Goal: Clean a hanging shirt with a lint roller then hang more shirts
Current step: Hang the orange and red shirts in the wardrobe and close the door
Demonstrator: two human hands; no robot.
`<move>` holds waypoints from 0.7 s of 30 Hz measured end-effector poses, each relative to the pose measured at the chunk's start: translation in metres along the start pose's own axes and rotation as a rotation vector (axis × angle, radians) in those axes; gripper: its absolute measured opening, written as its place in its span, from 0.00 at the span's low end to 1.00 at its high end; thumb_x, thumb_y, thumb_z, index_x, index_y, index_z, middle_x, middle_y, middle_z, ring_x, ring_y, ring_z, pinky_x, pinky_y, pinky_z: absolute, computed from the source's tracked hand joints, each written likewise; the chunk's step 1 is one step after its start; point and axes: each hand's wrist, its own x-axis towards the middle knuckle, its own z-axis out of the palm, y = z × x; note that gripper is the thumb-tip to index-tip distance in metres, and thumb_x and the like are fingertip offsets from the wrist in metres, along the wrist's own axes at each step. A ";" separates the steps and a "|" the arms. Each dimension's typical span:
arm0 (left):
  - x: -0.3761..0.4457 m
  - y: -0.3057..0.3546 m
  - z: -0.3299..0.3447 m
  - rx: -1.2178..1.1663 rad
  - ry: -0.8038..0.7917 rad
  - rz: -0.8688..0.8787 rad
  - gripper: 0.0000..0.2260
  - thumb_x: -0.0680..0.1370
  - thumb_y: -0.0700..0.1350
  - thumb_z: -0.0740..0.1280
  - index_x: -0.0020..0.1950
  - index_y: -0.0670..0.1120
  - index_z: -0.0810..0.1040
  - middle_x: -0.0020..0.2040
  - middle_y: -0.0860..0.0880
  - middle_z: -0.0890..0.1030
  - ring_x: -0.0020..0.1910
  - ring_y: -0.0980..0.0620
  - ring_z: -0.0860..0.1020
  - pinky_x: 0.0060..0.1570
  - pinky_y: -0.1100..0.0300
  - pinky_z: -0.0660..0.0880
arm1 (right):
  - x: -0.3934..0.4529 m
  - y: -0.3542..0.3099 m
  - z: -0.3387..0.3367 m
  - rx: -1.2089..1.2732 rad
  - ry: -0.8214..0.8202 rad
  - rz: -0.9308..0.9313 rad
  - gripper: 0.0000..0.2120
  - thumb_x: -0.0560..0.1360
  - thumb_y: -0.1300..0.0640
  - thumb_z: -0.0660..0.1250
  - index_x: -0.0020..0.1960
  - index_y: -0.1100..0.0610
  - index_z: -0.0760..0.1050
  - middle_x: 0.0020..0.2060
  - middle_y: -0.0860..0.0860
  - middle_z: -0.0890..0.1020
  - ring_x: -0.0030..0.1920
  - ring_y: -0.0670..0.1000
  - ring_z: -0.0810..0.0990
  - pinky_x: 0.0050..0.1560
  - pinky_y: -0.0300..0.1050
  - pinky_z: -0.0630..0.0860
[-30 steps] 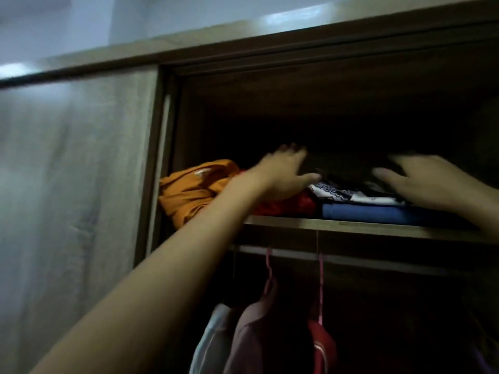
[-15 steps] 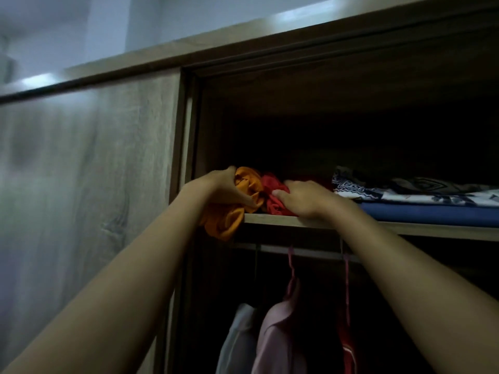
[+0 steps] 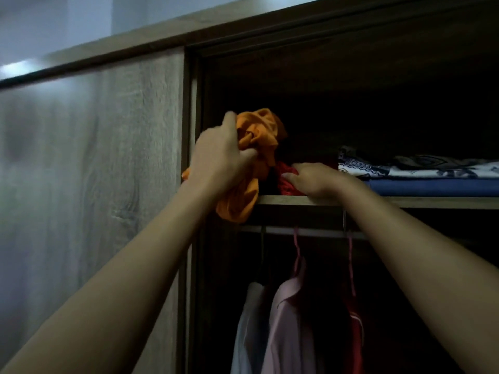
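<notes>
Both arms reach up to the wardrobe's top shelf (image 3: 302,200). My left hand (image 3: 220,157) is shut on a crumpled orange garment (image 3: 259,136), raised above the shelf at its left end, with a fold hanging over the shelf edge. My right hand (image 3: 310,179) rests on a red garment (image 3: 286,179) lying on the shelf just right of the orange one, fingers curled on it. Below the shelf, a white shirt (image 3: 245,327), a pink shirt (image 3: 289,325) and a red garment (image 3: 353,330) hang from the rail (image 3: 318,232). No lint roller is visible.
Folded patterned cloth (image 3: 421,168) on a folded blue piece (image 3: 432,187) fills the shelf's right side. The closed sliding door (image 3: 94,184) stands at the left. Pink hanger hooks (image 3: 297,244) hold on to the rail. The wardrobe interior is dark.
My left hand has lifted the orange garment up off the shelf. My right hand stays on the red garment. The view has shifted slightly.
</notes>
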 end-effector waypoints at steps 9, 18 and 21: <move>-0.011 0.008 -0.052 -0.166 -0.091 -0.114 0.15 0.74 0.56 0.64 0.55 0.48 0.74 0.46 0.50 0.78 0.44 0.52 0.78 0.46 0.57 0.76 | -0.099 -0.065 -0.016 0.967 0.339 -0.333 0.30 0.75 0.43 0.66 0.73 0.46 0.61 0.66 0.49 0.74 0.62 0.46 0.75 0.59 0.44 0.75; -0.056 0.060 -0.062 -0.290 -0.295 -0.243 0.16 0.80 0.54 0.59 0.36 0.47 0.72 0.32 0.49 0.74 0.32 0.51 0.73 0.37 0.55 0.70 | -0.188 -0.055 -0.007 0.827 0.152 -0.262 0.31 0.74 0.50 0.71 0.72 0.41 0.59 0.65 0.42 0.73 0.65 0.44 0.73 0.65 0.49 0.73; -0.074 0.074 -0.057 -0.361 -0.328 -0.301 0.17 0.80 0.55 0.58 0.36 0.49 0.72 0.32 0.50 0.74 0.30 0.52 0.72 0.37 0.56 0.69 | -0.212 -0.031 -0.012 0.771 0.136 -0.179 0.19 0.74 0.48 0.70 0.62 0.41 0.68 0.56 0.43 0.78 0.57 0.46 0.79 0.57 0.50 0.78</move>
